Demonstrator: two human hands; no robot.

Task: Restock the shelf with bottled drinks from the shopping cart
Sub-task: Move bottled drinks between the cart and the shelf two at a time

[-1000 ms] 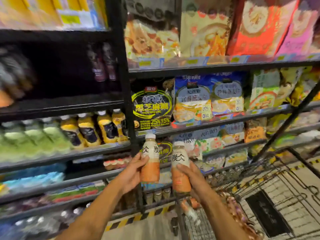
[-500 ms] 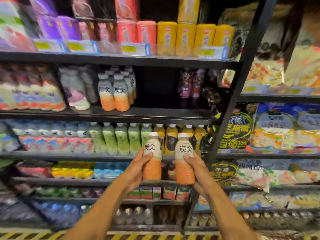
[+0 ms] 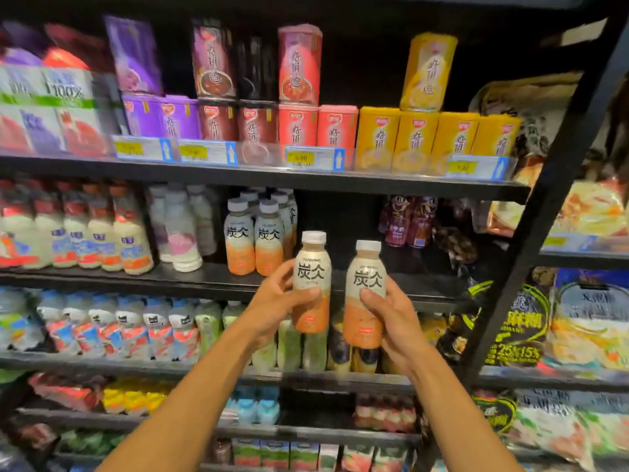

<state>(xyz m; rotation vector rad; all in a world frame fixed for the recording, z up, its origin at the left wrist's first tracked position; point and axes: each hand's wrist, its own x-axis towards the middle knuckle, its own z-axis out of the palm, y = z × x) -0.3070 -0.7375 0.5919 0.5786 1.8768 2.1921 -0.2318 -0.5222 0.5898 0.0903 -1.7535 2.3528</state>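
Crowded supermarket shelving looms as the left hand (image 3: 275, 301) clasps the left bottle (image 3: 311, 277) and the right hand (image 3: 391, 315) the right bottle (image 3: 366, 287), both upright, labels forward, before the gap on the black shelf (image 3: 381, 270) beside matching bottles (image 3: 255, 240), apparently for side-by-side placement.

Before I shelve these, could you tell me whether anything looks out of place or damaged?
Nothing spilled or damaged: the left bottle in the left hand and right bottle in the right hand are capped and upright. One oddity: a dark packet seems slumped at the right end of the shelf, beside red bottles.
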